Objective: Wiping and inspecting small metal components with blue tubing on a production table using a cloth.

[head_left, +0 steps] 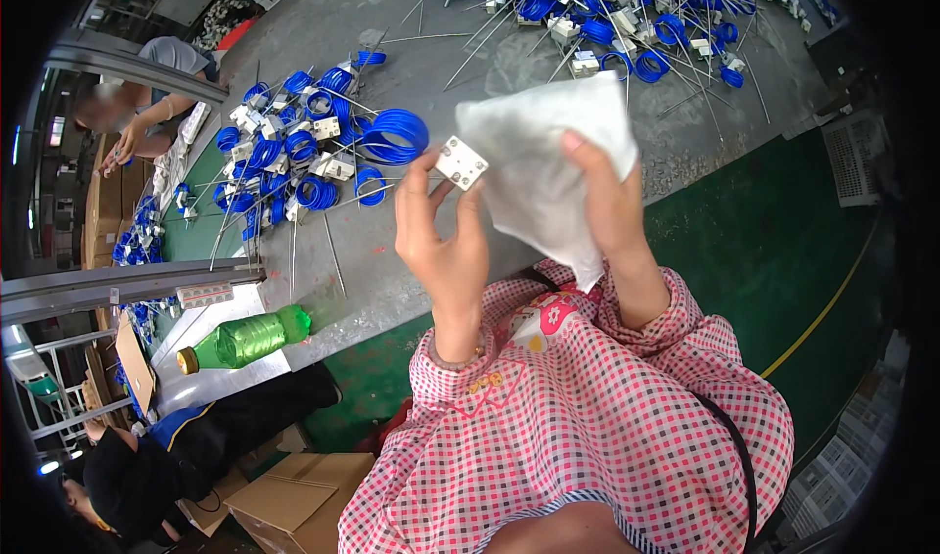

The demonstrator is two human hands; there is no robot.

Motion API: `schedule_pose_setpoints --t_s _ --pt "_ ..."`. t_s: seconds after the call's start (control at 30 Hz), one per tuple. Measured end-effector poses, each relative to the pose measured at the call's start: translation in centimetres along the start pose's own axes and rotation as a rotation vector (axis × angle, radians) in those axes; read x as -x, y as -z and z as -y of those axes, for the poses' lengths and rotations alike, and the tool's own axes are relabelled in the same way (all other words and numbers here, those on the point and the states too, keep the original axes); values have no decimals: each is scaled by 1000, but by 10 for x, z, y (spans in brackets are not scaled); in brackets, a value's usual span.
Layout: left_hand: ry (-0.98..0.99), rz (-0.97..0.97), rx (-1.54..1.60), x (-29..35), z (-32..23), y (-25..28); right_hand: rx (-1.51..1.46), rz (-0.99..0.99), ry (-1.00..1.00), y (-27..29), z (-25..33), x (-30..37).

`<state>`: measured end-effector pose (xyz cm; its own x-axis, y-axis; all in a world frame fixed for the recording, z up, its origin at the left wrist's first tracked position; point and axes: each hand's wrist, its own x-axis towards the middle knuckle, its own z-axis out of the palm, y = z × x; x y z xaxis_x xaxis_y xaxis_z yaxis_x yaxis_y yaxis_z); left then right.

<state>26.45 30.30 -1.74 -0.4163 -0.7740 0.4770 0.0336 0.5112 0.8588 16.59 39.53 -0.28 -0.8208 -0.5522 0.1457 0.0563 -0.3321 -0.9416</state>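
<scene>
My left hand pinches a small white terminal block between thumb and fingers above the table's near part. A loop of blue coiled wire sits right beside the block and seems to belong to it. My right hand grips a white cloth, thumb on top, the rest hanging down toward my chest. Motion smears the cloth a little, and its left edge comes close to the block. Left of my left hand lies a pile of blue-coiled parts with white blocks and thin metal rods.
A larger heap of similar parts covers the far side of the grey table. A green bottle lies at the left edge by a metal rail. Two people work at the left. Cardboard boxes stand below.
</scene>
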Motion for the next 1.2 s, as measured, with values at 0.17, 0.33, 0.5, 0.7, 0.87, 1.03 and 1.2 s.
schedule_pose_setpoints --t_s 0.17,0.33,0.5,0.7,0.87,1.03,1.2 --pt "341 33 615 -1 5 9 -164 -156 27 5 -4 -6" --pt "474 110 1166 0 0 4 -266 -67 4 -8 -11 4" --pt "481 48 1255 1 -2 -2 -336 52 -64 -16 -9 15" --pt "531 91 1068 4 -2 -1 -421 126 -73 -19 -5 21" --pt "623 -20 1205 6 -20 -7 -491 138 -111 -21 -2 19" --pt "600 -30 1257 5 -30 -10 -183 224 205 -19 -15 18" --pt "632 -35 1185 14 -21 -11 350 183 308 -10 -22 19"
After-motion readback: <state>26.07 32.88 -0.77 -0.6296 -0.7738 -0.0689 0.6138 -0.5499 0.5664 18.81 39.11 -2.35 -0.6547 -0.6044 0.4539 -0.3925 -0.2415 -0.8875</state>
